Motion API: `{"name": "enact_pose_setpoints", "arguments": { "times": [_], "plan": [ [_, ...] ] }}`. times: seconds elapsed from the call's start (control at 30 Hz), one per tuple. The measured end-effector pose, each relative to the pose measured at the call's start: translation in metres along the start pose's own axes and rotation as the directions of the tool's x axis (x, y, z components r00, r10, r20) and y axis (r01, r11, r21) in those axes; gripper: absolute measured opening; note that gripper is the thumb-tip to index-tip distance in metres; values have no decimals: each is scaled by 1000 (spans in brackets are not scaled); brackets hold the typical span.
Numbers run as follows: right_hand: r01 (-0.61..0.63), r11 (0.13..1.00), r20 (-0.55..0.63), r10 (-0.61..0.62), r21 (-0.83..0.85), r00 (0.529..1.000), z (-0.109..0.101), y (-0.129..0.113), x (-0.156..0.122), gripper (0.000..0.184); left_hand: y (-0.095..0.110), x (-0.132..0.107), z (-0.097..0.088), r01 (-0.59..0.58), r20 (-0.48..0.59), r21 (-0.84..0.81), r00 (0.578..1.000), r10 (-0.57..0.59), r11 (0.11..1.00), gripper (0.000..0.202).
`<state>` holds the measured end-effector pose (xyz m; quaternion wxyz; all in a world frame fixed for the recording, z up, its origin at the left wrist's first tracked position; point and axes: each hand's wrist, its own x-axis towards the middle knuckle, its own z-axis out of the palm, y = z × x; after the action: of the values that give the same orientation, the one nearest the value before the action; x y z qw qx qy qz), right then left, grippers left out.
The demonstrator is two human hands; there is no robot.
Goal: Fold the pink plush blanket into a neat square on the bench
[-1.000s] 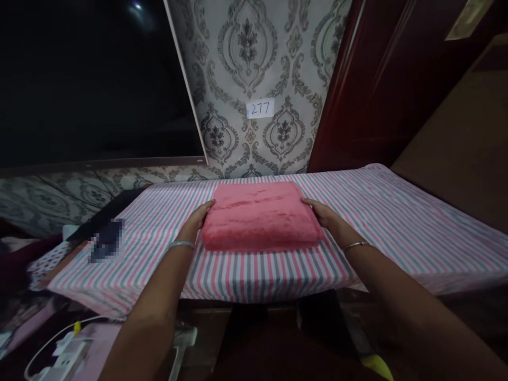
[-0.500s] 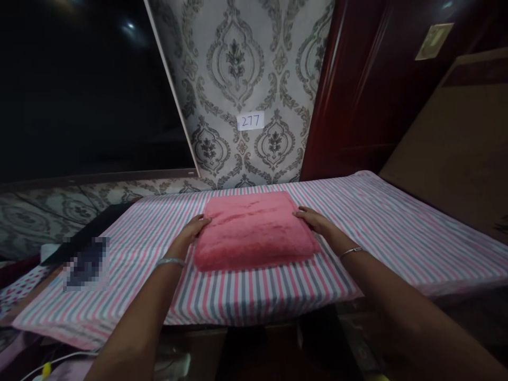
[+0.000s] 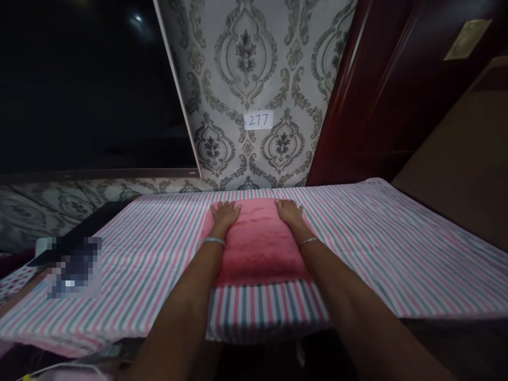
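Left hand (image 3: 225, 216): open, palm pressing flat on the far end of the pink plush cushion (image 3: 259, 248)
Right hand (image 3: 289, 211): open and flat beside it, gripping nothing
Cushion: lying on the striped sheet (image 3: 400, 259)

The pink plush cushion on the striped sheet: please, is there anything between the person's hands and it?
Nothing visible stands between them. The left hand and the right hand lie flat, directly on the far part of the pink plush cushion. Only the striped sheet lies under and around it.

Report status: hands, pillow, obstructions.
Left hand and right hand flat on far end of pink plush pillow. Pillow lies on striped bedsheet. Pixelated patch off left.
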<state>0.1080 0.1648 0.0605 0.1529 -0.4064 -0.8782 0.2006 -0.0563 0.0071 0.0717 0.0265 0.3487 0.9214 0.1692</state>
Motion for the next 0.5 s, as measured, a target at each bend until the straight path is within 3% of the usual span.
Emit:
{"name": "enact_pose_setpoints", "arguments": {
  "times": [0.17,0.5],
  "plan": [
    [11,996,-26,-13,-86,1000,22,23,1,49,-18,-4,21,-48,-51,94,997,53,994,59],
    [-10,1000,-3,10,-15,1000,22,27,2,49,-23,3,22,8,8,37,1000,-8,999,58]
  ]
}}
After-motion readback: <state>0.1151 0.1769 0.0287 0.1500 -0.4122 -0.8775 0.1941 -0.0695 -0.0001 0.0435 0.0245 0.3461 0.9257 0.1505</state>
